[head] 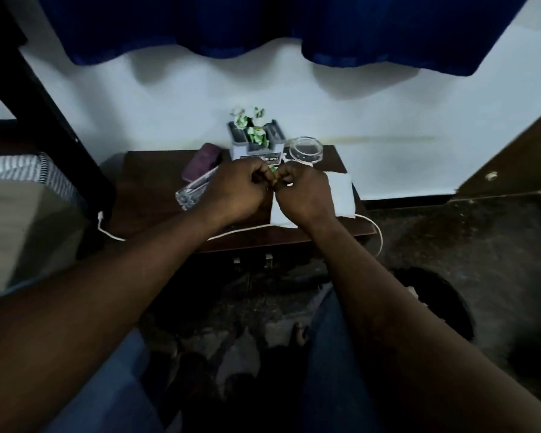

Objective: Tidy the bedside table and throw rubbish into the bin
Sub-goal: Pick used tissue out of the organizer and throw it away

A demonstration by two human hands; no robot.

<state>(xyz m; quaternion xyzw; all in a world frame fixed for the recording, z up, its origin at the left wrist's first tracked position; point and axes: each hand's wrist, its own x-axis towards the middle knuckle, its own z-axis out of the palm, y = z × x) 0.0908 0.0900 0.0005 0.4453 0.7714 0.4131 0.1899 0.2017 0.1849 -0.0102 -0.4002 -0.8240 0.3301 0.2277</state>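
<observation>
The dark wooden surface (150,189) stands against a pale wall, with a dark round bin (444,301) on the floor to its right. A white sheet (341,192) lies at its right edge, and a grey organiser (241,148) stands at the back with a glass dish (305,150) beside it. Above the middle, the left hand (238,189) and right hand (303,192) meet knuckle to knuckle, fingers curled, pinching a green scrap (273,170) between them

Bedroom, bedside table (150,195), bed (19,195), blue curtain (263,23)
</observation>
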